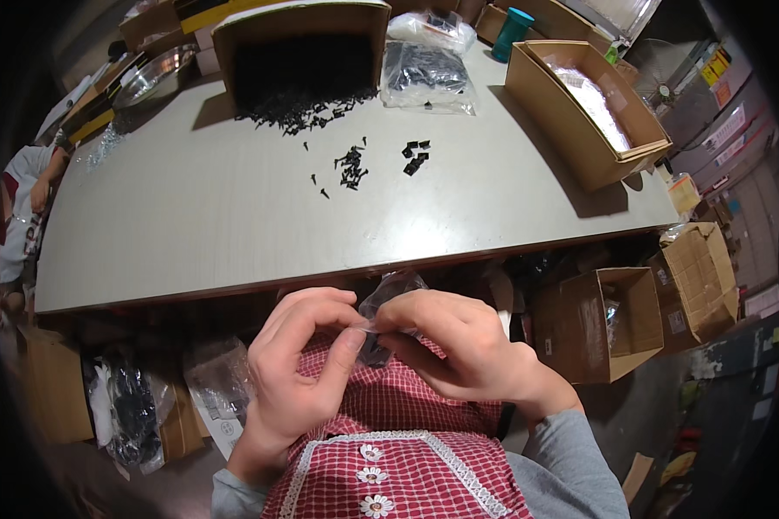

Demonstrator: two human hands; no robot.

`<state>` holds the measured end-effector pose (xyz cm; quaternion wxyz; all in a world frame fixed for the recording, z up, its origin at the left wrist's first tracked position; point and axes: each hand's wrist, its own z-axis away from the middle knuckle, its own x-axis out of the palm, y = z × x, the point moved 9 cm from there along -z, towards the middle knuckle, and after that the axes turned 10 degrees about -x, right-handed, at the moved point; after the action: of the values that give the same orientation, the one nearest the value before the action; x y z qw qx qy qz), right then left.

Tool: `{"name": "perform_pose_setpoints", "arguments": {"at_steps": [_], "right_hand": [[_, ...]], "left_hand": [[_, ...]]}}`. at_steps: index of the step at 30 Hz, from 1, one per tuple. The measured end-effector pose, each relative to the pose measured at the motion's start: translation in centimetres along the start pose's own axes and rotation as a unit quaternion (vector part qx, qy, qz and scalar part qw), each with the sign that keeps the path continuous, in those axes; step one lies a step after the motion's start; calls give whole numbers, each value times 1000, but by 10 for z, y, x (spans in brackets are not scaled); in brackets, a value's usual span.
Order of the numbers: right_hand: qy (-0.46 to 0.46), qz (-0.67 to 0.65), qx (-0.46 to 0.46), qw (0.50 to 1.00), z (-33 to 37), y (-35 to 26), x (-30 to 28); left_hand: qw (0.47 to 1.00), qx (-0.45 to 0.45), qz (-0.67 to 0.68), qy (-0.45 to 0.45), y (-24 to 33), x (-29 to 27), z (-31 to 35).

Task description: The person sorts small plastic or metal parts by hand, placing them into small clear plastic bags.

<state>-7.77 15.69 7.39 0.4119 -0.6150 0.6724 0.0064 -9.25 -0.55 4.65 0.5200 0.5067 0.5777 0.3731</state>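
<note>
Over my lap, just in front of the table edge, a small clear plastic bag (396,284) is pinched between my two hands. My left hand (290,368) has its thumb and forefinger closed on one side of the bag's edge. The fingers of my right hand (459,342) are pressed together on the other side. Something dark (374,352) shows low in the bag; its kind cannot be made out. Beyond the hands, a loose group of black screws (351,169) lies on the white table (199,225), with several small black square pieces (416,158) to its right.
A cardboard box (299,10) tipped toward me spills many black screws (307,111). Behind lie filled plastic bags (428,76) and a teal cup (512,35). An open carton (571,130) stands at right; more boxes (597,324) sit below. At far left is another person's arm (48,177).
</note>
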Motion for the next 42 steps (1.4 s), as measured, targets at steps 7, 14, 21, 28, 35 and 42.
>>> {"name": "perform_pose_setpoints", "arguments": {"at_steps": [7,14,21,28,35,42], "right_hand": [[0,-42,20,999,-2,1,-1],[13,-17,7,1000,8,0,-7],[10,-63,115,991,44,9,-34],[276,-68,386,877,170,32,-142],[511,108,356,775,267,5,-271],[288,335,242,864,126,100,-365]], "left_hand": [[978,188,-93,-1,35,15,1],[991,130,-1,-23,21,27,-3],[988,121,52,-78,18,59,-17],[991,-35,104,-75,-18,62,-64],[993,-34,110,6,-70,5,-117],[992,-61,109,-19,-71,12,-120]]}}
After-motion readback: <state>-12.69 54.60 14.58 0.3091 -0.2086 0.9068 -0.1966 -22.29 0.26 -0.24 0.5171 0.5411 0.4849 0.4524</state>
